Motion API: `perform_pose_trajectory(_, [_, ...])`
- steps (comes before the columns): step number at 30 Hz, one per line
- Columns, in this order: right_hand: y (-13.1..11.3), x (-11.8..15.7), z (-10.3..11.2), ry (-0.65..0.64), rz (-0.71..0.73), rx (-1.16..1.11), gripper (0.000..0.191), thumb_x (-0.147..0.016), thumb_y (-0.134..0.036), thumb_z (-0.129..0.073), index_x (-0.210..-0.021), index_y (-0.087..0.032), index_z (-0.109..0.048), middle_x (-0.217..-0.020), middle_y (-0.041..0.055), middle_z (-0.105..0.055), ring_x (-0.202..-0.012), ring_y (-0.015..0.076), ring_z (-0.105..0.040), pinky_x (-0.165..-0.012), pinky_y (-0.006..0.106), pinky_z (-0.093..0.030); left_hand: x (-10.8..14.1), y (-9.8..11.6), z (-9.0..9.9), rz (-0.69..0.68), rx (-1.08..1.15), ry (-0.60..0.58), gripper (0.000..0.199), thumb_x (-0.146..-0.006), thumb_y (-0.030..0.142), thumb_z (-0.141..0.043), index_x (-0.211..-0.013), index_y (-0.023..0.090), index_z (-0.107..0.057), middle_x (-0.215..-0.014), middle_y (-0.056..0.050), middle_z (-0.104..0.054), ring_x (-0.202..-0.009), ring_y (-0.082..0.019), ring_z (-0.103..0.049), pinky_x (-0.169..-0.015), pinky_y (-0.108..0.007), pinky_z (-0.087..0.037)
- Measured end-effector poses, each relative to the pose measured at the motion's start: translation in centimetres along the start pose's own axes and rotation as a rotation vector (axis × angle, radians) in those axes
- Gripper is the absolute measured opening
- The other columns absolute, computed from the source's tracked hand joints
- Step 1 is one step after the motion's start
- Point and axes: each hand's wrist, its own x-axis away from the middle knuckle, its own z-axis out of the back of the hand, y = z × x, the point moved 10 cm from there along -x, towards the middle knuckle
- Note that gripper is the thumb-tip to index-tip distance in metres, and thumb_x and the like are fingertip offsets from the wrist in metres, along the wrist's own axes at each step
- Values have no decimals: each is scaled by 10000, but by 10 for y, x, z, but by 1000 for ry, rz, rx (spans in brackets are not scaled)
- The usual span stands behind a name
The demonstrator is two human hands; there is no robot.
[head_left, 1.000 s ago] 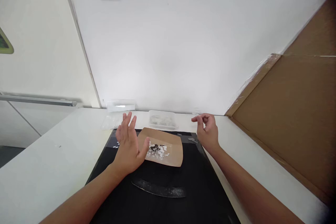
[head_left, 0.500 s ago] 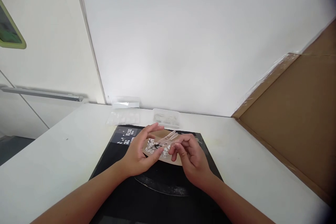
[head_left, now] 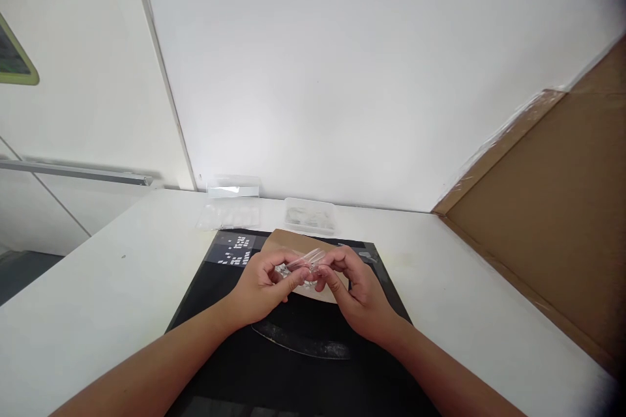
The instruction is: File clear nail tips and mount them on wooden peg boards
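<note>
My left hand (head_left: 264, 285) and my right hand (head_left: 356, 283) meet over a tan tray or sheet (head_left: 281, 241). Between their fingertips is a clear plastic piece with several thin strips (head_left: 313, 255) fanning upward; its exact kind is hard to make out. Both hands pinch it, thumbs toward me, the left on its left side and the right on its right. Small white bits (head_left: 282, 270) lie on the tan surface underneath, largely covered by my fingers.
Beneath everything is a black board (head_left: 220, 345) on a white table (head_left: 454, 313). A clear lidded box (head_left: 229, 214) and a shallow clear tray (head_left: 310, 216) stand along the wall. White squares (head_left: 237, 251) mark the board's far left corner. Brown cardboard (head_left: 538, 208) leans at right.
My left hand has moved in and closed its spread fingers on the clear plastic piece, which my right hand held before. The view has shifted slightly.
</note>
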Motion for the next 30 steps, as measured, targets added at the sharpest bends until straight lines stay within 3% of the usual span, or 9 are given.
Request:
perform_pose_trajectory(3, [-7, -3, 5, 40, 48, 116, 121, -1040, -335, -564, -985, -252, -632, -937, 30, -687, -848, 185, -673, -799, 330, -524, 0, 0, 1, 11, 44, 3, 275, -954, 434, -696, -1051, 193, -785, -894, -56, -747, -689, -133, -657, -479, -171, -518])
perform_pose_trajectory(7, [-7, -8, 16, 86, 92, 237, 98, -1032, -329, -566, -989, -254, -615, -992, 56, -682, -928, 223, -653, -834, 366, -526, -2, -4, 7, 20, 29, 54, 299, -948, 458, -699, -1042, 192, -795, -878, -58, -755, -612, -112, -619, -464, -179, -505])
perform_pose_trajectory(11, [1, -17, 41, 116, 185, 506, 83, -1024, -317, -567, -1001, -246, -603, -1038, 82, -674, -992, 257, -632, -887, 425, -499, -3, -13, 16, 43, 4, 134, 328, -930, 484, -712, -1058, 193, -790, -883, -63, -759, -623, -128, -637, -468, -191, -512])
perform_pose_trajectory(14, [26, -25, 73, 95, 121, 615, 160, -1029, -370, -553, -971, -238, -623, -1012, 83, -668, -959, 256, -626, -857, 427, -499, -3, -14, 22, 35, -26, 200, 342, -929, 501, -701, -1019, 179, -771, -894, -66, -737, -731, -167, -681, -487, -192, -530])
perform_pose_trajectory(19, [83, -22, 114, -53, -119, 524, 317, -997, -528, -578, -920, -244, -695, -1002, 72, -683, -951, 245, -637, -862, 409, -529, -3, -12, 29, 29, -60, 256, 334, -940, 507, -675, -969, 177, -715, -866, -49, -677, -833, -195, -689, -513, -187, -549])
perform_pose_trajectory(22, [105, -13, 118, -196, -217, 505, 372, -955, -597, -613, -909, -258, -758, -1041, 78, -697, -937, 241, -650, -829, 396, -546, -2, -11, 30, 13, -90, 261, 328, -944, 502, -670, -955, 176, -703, -858, -49, -659, -824, -193, -686, -511, -186, -538])
perform_pose_trajectory(26, [111, -6, 112, -311, -218, 475, 360, -966, -584, -604, -977, -300, -825, -1195, 95, -698, -1045, 276, -665, -885, 434, -560, -2, -13, 30, 13, -120, 263, 324, -948, 495, -669, -967, 174, -709, -885, -56, -668, -792, -180, -681, -507, -184, -520])
perform_pose_trajectory(30, [99, -14, 121, -142, -147, 600, 364, -1019, -541, -519, -1040, -344, -824, -1328, 59, -696, -1307, 350, -573, -1093, 559, -453, -2, -11, 28, 3, -143, 248, 338, -946, 503, -668, -972, 172, -731, -881, -58, -690, -746, -169, -666, -497, -191, -505])
